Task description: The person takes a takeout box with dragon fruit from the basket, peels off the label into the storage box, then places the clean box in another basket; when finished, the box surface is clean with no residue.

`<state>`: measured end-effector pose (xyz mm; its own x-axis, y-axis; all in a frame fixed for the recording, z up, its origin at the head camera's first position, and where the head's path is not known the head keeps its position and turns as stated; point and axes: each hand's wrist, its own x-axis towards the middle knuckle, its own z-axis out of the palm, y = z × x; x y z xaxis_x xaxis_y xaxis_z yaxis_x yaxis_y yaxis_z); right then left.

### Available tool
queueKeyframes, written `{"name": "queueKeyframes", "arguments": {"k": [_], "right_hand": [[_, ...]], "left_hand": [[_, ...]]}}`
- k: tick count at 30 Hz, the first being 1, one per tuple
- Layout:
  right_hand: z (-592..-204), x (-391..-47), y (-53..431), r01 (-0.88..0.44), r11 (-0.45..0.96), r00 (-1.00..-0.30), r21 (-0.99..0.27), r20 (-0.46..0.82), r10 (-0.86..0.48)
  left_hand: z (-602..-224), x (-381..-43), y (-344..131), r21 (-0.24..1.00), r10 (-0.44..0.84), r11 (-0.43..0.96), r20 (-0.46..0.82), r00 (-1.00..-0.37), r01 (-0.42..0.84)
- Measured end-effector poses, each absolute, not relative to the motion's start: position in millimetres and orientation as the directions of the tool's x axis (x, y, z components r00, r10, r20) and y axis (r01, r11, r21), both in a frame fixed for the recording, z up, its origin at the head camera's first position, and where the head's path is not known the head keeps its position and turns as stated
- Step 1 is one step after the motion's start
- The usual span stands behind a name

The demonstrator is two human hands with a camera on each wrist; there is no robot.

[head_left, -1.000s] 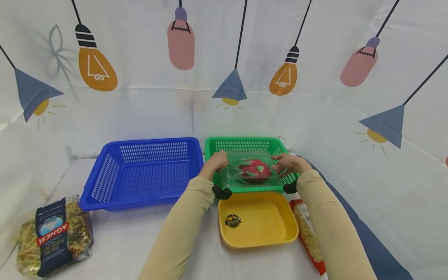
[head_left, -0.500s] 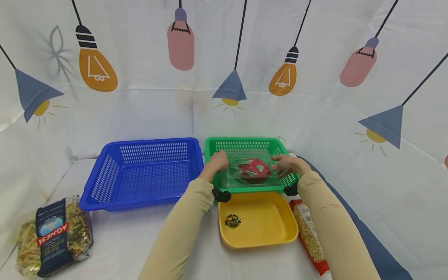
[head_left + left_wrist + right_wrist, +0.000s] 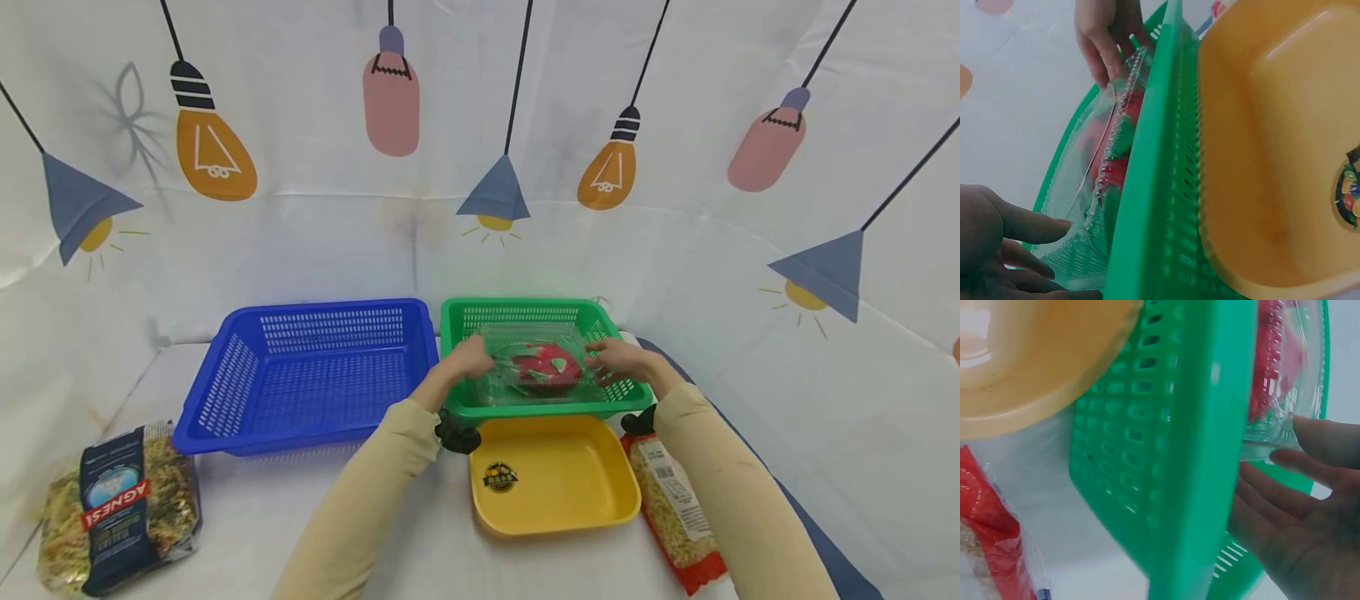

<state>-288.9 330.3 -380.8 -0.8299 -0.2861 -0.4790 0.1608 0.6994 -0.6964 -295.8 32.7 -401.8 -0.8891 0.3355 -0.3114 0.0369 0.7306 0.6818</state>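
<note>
A clear plastic box (image 3: pixel 525 390) with a red dragon fruit (image 3: pixel 551 364) inside sits in the green basket (image 3: pixel 555 411). At the box's left end is my left hand (image 3: pixel 472 357); the left wrist view shows its thumb and fingers (image 3: pixel 1035 226) spread and fairly straight, tips beside the box corner. My right hand (image 3: pixel 622 358) is at the opposite end. In the right wrist view its thumb and forefinger tips come right at the box's corner, and the other fingers (image 3: pixel 1279 494) extend loosely below, inside the basket. The box's underside is hidden by the basket wall.
A blue basket (image 3: pixel 330 429) stands left of the green one. In front is a yellow tray (image 3: pixel 555 483) with a round sticker. A pasta bag (image 3: pixel 120 508) lies at far left, and a red-ended grain bag (image 3: pixel 675 508) lies beside the right forearm. A printed cloth hangs behind.
Both wrists and forearms have swung slightly outward while the fingers stay near the box's ends. The box has stayed in the green basket. The head view has tilted up a little.
</note>
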Motion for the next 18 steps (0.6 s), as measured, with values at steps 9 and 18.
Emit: {"name": "queueKeyframes", "arguments": {"k": [9,18], "right_hand": [[-382.2,-272.3,337.6,0.116,0.694,-0.88,-0.71,-0.397,-0.26],[-382.9,-258.5,330.7,0.075,0.724,-0.92,-0.685,-0.329,-0.215]], "left_hand": [[-394.3,-267.3,37.8,0.687,0.434,0.706,-0.227,-0.872,0.172],[-390.6,-246.1,37.6,0.665,0.458,0.71,-0.186,-0.869,0.232]]}}
